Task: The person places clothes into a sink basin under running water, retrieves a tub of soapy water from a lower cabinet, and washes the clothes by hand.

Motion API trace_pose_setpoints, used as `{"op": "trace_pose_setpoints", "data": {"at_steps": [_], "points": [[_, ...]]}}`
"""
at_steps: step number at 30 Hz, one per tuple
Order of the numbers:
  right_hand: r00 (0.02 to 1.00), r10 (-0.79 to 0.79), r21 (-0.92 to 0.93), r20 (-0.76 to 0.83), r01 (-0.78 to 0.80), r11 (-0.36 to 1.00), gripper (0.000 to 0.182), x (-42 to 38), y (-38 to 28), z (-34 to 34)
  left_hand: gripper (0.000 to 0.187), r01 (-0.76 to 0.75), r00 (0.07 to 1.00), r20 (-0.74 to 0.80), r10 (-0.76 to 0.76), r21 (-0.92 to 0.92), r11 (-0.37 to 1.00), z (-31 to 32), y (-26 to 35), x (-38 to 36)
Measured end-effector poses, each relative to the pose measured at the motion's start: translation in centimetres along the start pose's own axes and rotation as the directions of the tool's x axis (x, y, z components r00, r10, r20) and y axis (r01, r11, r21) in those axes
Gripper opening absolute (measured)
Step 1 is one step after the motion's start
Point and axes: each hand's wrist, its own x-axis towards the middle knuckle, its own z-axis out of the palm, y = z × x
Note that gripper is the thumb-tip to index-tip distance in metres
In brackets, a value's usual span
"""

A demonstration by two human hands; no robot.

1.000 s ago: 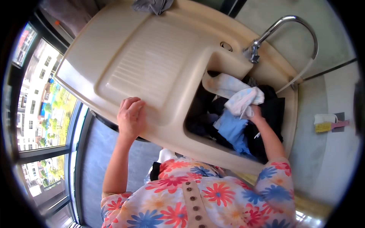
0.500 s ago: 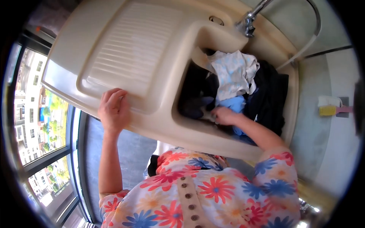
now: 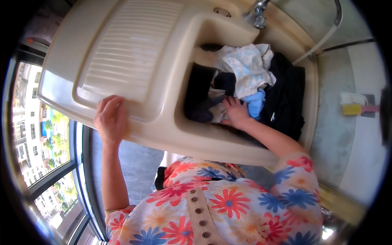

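The person's right hand (image 3: 237, 114) lies palm down in the deep rectangular cream basin (image 3: 228, 28), its fingers spread fairly wide over a crumpled pale cloth (image 3: 218, 112) near the front wall, pressing or resting on it rather than visibly gripping anything; whether a fold is caught under the fingertips I cannot tell. The left hand (image 3: 111, 120) sits on the front edge of the cream slab with its moulded ribbed washboard (image 3: 130, 53), fingers curled close together, and whether they clasp the edge is not clear. The clothes are all bunched in the basin: a white cloth with a pale blue pattern (image 3: 247, 67) heaped on top, a small bright blue cloth (image 3: 255, 103) just beside the right hand, a large black garment (image 3: 286, 94) along the right side, and a dark greyish cloth (image 3: 200, 108) at the left. With the pieces overlapping so closely, a pull on one could drag its neighbours along or wind them together, and the patterned cloth, sitting highest, could slide down over the right hand. If the pieces are wet, which I cannot tell, the spread fingers could slip across them, or the floral sleeve (image 3: 300, 165), close by the front rim, could be dampened by a deeper reach. Leaning hard on the left hand could let it skid along the smooth edge
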Motion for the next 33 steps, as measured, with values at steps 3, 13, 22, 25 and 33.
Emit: {"op": "trace_pose_setpoints", "data": {"at_steps": [3, 13, 22, 25, 33], "points": [[0.999, 0.026, -0.036, 0.042, -0.025, 0.999, 0.05, 2.5, 0.0, 2.0, 0.012, -0.003, 1.0, 0.003, 0.003, -0.011, 1.0, 0.0, -0.2, 0.0], [0.98, 0.066, 0.739, -0.188, 0.097, 0.667, 0.028, 1.5, 2.9, -6.9, 0.012, -0.015, 1.0, -0.001, 0.015, -0.003, 1.0, 0.1, -0.2, -0.1], [0.939, 0.269, 0.976, -0.216, 0.197, 0.097, 0.023, -4.3, 5.8, -18.6, 0.037, -0.276, 0.933, 0.152, 0.327, -0.281, 0.919, 2.5, 8.8, 2.5], [0.909, 0.315, 0.962, -0.271, 0.269, 0.052, 0.027, -5.4, 5.9, -20.1, 0.075, -0.323, 0.859, 0.259, 0.441, -0.392, 0.861, 5.5, 13.3, 4.2], [0.682, 0.376, 0.779, -0.627, 0.545, 0.31, 0.035, -8.4, 6.3, -20.9, 0.045, -0.269, 0.801, 0.267, 0.536, -0.64, 0.719, 12.8, 20.4, 7.5]]}}
